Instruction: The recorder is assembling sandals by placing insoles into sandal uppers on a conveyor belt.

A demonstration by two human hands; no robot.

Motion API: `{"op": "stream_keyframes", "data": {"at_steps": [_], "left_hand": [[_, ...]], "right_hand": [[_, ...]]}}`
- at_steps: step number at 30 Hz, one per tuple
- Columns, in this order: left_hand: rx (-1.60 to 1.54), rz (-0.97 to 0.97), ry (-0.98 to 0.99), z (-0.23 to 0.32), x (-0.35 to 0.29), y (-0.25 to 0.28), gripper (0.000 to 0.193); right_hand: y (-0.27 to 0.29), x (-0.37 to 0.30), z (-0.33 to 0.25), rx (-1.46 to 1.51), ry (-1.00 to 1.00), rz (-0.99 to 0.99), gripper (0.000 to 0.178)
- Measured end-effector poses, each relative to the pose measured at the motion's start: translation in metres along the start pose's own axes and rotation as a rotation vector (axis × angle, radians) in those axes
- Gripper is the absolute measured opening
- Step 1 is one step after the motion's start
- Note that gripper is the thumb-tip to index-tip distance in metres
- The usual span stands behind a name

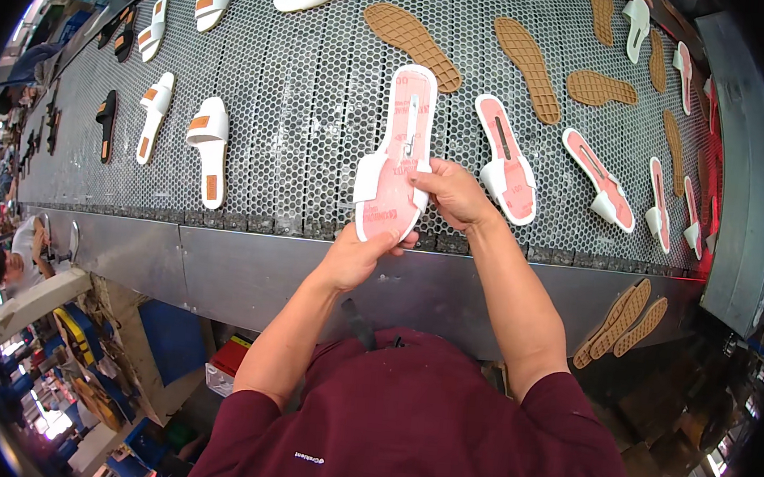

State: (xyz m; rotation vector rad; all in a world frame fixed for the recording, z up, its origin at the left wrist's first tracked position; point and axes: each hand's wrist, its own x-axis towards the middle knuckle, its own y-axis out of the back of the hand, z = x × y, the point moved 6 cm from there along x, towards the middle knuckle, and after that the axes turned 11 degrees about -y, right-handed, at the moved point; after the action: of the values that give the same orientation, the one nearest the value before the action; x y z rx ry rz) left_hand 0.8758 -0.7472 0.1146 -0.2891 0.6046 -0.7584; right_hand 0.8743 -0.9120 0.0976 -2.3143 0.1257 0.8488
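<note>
Both my hands hold one white sandal upper (395, 154) with its pink printed underside facing me, over the near edge of a conveyor. My left hand (365, 253) grips its near, rounded end, thumb on the pink face. My right hand (457, 193) pinches its right side by the strap, thumb on the pink face too. A metal strip shows along the narrow part. Just right of it lies another sandal upper (507, 159), pink side up, and beyond that a further one (599, 179). Behind the held piece rests a brown outsole (412, 45) with a grid pattern.
The perforated metal conveyor (291, 142) spans the view, with a steel front rail (245, 268). White slides (210, 149) and black ones (105, 125) lie to the left. More brown outsoles (528, 69) lie at right; several stand by the rail (617, 324). A metal housing (741, 177) closes the right end.
</note>
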Motion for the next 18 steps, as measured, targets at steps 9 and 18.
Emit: {"op": "stream_keyframes", "data": {"at_steps": [9,18], "left_hand": [[0.074,-0.112,0.032,0.024,-0.034,0.004,0.027],[0.043,0.350,-0.053,0.006,-0.043,0.020,0.034]], "right_hand": [[-0.017,-0.043,0.010,-0.413,0.026,0.066,0.031],[-0.020,-0.045,0.034,-0.309,0.077,0.237,0.028]]}}
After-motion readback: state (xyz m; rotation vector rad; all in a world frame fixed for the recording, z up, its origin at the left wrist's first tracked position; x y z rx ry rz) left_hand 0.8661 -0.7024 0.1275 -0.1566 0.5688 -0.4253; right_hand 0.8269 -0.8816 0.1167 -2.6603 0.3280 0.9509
